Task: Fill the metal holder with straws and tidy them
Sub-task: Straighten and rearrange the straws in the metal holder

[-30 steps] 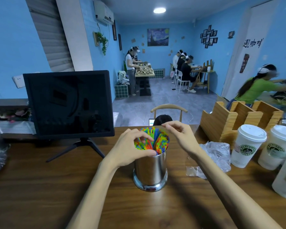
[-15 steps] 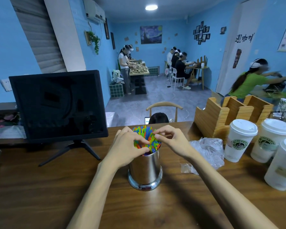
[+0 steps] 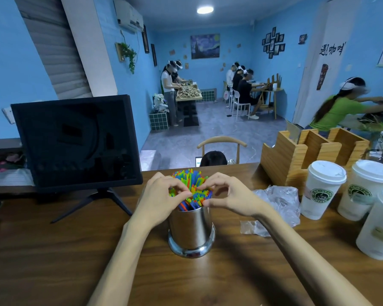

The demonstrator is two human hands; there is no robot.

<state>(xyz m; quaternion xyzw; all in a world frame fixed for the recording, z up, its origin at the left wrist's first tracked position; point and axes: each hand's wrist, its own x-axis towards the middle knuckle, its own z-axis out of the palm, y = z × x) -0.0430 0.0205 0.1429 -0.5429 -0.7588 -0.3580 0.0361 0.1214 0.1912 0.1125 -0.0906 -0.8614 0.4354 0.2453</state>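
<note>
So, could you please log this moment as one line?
left hand: gathering straws | right hand: gathering straws | metal holder: upright, full

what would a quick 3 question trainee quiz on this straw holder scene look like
1. True or false: the metal holder lies tipped on its side.
2. What sits directly right of the holder on the table? A) crumpled clear plastic bag B) a plate C) a book
3. Fill in: the left hand and right hand are curled round the tops of the ____.

Key: 1. False, it stands upright. 2. A, the plastic bag. 3. Straws, the coloured bundle in the holder.
</note>
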